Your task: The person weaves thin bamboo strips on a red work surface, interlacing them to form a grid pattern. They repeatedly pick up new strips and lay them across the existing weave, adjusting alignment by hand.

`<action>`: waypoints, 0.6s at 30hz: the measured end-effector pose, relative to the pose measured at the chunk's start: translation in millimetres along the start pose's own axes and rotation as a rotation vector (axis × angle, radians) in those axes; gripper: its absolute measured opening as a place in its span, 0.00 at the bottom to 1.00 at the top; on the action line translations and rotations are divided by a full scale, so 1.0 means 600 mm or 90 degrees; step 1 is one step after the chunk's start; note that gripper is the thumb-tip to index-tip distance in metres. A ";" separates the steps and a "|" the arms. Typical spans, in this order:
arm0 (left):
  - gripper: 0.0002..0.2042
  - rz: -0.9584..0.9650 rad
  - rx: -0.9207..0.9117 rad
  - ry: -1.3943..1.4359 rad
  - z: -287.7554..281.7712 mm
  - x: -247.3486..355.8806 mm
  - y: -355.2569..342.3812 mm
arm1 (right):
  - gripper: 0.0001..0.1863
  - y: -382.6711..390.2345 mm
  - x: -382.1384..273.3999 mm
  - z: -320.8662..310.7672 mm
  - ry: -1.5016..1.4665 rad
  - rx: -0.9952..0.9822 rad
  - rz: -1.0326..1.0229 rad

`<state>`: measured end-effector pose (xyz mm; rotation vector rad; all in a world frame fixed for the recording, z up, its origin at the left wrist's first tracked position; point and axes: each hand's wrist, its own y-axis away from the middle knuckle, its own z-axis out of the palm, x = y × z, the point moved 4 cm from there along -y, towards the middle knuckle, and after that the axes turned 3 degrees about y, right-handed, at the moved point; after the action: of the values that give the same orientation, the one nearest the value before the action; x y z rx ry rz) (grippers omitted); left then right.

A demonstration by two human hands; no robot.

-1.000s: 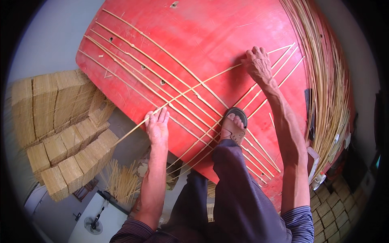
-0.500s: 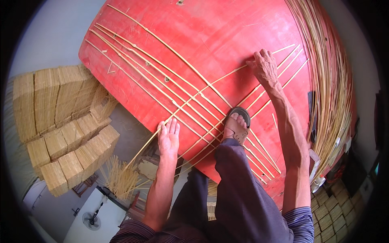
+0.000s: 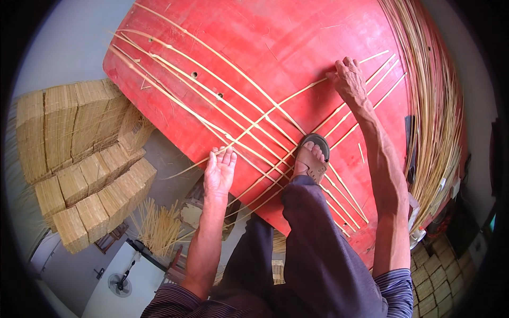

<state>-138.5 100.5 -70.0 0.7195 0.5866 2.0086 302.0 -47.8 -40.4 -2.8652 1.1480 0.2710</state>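
My left hand (image 3: 219,175) is palm up at the red board's lower left edge, its fingers curled round a pale bamboo strip (image 3: 249,129). That strip runs diagonally up to my right hand (image 3: 350,82), which pinches it near its upper right end, knuckles up. It crosses several long bamboo strips (image 3: 212,110) that fan out to the upper left. More crosswise strips (image 3: 339,114) lie beside it. My sandalled foot (image 3: 312,159) stands on the place where the strips cross. What is under my right fingertips is hidden.
A large red board (image 3: 297,32) with small holes lies below. Many loose strips (image 3: 432,122) are heaped along its right side. Stacked woven bundles (image 3: 63,132) stand at the left, above a bunch of cut strips (image 3: 159,228) and a fan (image 3: 121,283). More bundles (image 3: 437,278) lie lower right.
My left fingers have curled in on the strip, and its free lower end has swung upward. The long strips at the upper left have bowed and shifted. My right hand has risen slightly.
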 end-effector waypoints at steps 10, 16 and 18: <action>0.11 -0.021 0.120 -0.046 -0.037 -0.044 0.024 | 0.19 0.030 0.063 0.035 -0.034 0.218 -0.150; 0.14 -0.040 0.272 -0.117 -0.079 -0.032 0.066 | 0.17 0.020 -0.006 0.007 -0.012 0.050 -0.069; 0.15 -0.032 0.278 -0.156 -0.076 -0.040 0.064 | 0.17 0.026 0.003 0.001 -0.015 0.058 -0.071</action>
<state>-181.8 55.2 -84.1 1.1800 0.8972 1.7252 292.6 -60.4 -40.9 -2.8249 0.9667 0.2396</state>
